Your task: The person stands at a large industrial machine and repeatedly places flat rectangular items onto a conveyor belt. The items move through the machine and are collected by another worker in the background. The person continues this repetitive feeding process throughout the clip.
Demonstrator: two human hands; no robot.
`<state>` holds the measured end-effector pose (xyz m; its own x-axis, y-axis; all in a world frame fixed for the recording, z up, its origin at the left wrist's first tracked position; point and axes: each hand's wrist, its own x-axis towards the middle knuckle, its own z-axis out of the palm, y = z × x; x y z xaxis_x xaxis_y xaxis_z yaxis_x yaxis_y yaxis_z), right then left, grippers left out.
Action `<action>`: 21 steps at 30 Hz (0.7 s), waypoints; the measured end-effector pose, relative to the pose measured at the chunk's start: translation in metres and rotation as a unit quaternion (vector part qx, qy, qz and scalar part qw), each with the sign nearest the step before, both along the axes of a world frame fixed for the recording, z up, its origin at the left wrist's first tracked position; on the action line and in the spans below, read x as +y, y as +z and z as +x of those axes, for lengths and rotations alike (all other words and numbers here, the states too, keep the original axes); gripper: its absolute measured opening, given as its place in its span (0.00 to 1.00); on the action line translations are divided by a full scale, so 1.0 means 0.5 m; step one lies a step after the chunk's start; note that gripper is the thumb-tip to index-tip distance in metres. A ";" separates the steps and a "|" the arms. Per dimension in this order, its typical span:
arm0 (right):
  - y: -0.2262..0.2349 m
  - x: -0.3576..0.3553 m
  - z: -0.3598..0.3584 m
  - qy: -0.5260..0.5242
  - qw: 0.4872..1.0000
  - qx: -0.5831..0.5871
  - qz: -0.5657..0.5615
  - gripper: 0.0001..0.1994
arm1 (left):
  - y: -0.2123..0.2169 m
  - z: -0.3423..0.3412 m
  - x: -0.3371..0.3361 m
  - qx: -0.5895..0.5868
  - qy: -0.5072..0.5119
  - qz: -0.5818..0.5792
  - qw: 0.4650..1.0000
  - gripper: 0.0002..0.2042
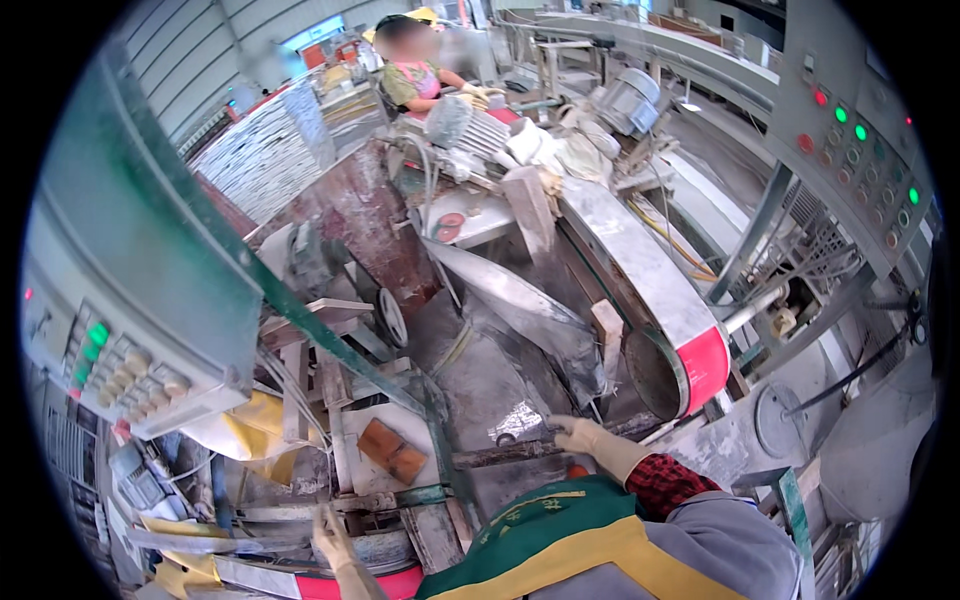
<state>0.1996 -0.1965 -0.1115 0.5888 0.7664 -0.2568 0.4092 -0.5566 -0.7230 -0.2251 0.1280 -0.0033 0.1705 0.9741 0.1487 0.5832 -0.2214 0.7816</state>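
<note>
My right hand [592,442], in a pale work glove below a red plaid sleeve, is curled around the end of a dark, dusty metal bar [500,452]. The bar lies across the machine bed in front of me. My left hand [333,538], also gloved, reaches up at the lower left and touches a grey metal rail [385,500]. Its fingers are too blurred to read. A green and yellow apron [560,540] covers my chest. Just above my right hand sits a wet, shiny grey chute [520,310].
A grey control box with buttons [130,370] juts in at the left, and another panel with lit lamps [850,140] stands at the right. A curved belt guard with a red end [700,365] is close on the right. Brown tile pieces [393,450], stacked slabs [260,160] and another person [420,75] are beyond.
</note>
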 end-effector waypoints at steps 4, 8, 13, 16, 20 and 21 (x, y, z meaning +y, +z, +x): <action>-0.017 0.021 -0.043 0.115 0.982 -0.015 -0.147 0.27 | 0.046 -0.145 0.018 0.266 0.168 0.133 0.940 0.35; -0.206 -0.041 -0.029 0.074 0.992 0.030 -0.099 0.27 | 0.049 -0.244 0.065 0.371 0.332 -0.018 0.867 0.43; -0.120 -0.045 -0.034 0.016 0.982 0.117 -0.148 0.25 | 0.079 -0.289 0.071 0.383 0.376 -0.136 0.833 0.40; -0.095 -0.045 -0.042 -0.012 0.967 0.160 -0.199 0.26 | 0.095 -0.262 0.057 0.439 0.363 -0.160 0.806 0.38; -0.123 -0.070 -0.061 -0.008 0.973 0.167 -0.159 0.27 | 0.063 -0.274 0.067 0.465 0.352 -0.124 0.803 0.33; -0.120 -0.060 -0.069 -0.002 0.973 0.162 -0.167 0.27 | 0.059 -0.280 0.067 0.460 0.353 -0.120 0.806 0.33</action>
<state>0.1651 -0.2265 -0.1714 0.4385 0.6060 -0.6637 0.1866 -0.7838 -0.5924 -0.3651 0.1615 0.0261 -0.5083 0.8584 0.0686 0.8547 0.5127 -0.0818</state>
